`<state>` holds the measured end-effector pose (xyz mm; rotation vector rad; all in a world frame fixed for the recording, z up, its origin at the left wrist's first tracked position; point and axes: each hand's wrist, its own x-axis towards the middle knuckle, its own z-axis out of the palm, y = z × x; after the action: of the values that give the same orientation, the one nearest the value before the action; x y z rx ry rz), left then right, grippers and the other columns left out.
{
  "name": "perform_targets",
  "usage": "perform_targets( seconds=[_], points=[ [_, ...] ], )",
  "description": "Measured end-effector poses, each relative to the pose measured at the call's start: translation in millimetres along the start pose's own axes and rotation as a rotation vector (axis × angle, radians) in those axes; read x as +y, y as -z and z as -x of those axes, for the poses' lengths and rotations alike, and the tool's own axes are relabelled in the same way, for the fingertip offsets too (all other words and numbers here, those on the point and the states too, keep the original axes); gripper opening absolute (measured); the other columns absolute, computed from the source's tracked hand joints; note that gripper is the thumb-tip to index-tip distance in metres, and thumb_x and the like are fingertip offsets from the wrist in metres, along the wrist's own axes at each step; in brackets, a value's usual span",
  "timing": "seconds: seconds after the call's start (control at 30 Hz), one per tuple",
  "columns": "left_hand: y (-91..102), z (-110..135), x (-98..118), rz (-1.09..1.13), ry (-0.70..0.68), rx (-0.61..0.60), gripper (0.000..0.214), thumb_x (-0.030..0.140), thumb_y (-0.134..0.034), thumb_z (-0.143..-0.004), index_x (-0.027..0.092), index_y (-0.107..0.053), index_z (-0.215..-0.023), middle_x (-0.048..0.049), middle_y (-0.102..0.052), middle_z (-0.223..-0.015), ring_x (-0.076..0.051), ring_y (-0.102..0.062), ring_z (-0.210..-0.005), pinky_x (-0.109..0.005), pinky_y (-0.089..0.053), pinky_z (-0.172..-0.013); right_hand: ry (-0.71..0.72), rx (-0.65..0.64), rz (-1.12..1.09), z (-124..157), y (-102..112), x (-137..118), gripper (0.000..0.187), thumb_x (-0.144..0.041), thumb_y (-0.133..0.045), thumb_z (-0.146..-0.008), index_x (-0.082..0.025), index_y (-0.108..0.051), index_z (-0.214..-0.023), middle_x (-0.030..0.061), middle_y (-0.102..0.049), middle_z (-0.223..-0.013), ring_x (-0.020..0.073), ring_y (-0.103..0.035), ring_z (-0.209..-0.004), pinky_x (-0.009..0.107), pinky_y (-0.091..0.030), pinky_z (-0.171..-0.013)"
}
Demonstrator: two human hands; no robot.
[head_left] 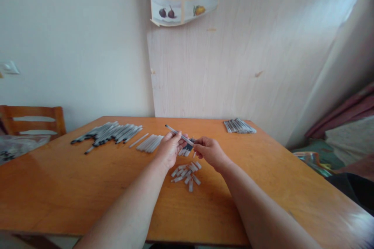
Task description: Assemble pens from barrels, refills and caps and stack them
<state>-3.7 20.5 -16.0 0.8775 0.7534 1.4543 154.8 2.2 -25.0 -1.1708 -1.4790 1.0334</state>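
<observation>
One pen (187, 139) is held aslant above the table (117, 190) — left hand (169, 149) closed on its barrel, right hand (209, 151) pinching its near end. Nearer: loose caps (187, 172); left: tubes (150, 143) and a pen heap (108, 132); far right: a pen stack (239, 126).

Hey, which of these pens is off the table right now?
The pen held by the left hand and right hand, dark end pointing away; those in the left pile and far-right pile lie on the table.
</observation>
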Motion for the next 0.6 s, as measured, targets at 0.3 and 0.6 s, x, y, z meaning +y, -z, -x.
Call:
perform_targets(
  seconds=[0.3,0.6],
  points=[
    [0.1,-0.9,-0.8,-0.016,0.03,0.031,0.018,0.024,-0.069,-0.078,0.015,-0.055,-0.086,-0.0078,-0.069,-0.079,-0.016,-0.068,-0.069,-0.029,-0.054,-0.067,0.022,0.016,0.011,-3.7,0.7,3.8,0.009,-0.021,-0.06,-0.071,-0.017,-0.058,-0.079,-0.0027,-0.059,-0.058,0.0083,-0.051,-0.049,0.02,-0.042,-0.049],
    [2.8,-3.6,-2.0,-0.012,0.027,0.025,0.013,0.02,-0.066,-0.081,0.015,-0.055,-0.087,-0.0073,-0.069,-0.08,-0.015,-0.068,-0.072,-0.028,-0.054,-0.07,-0.034,-0.031,-0.083,1.5,2.4,-4.3,0.015,-0.028,-0.063,-0.075,-0.015,-0.061,-0.081,0.0006,-0.062,-0.066,0.0083,-0.053,-0.053,0.02,-0.044,-0.05]
  ],
)
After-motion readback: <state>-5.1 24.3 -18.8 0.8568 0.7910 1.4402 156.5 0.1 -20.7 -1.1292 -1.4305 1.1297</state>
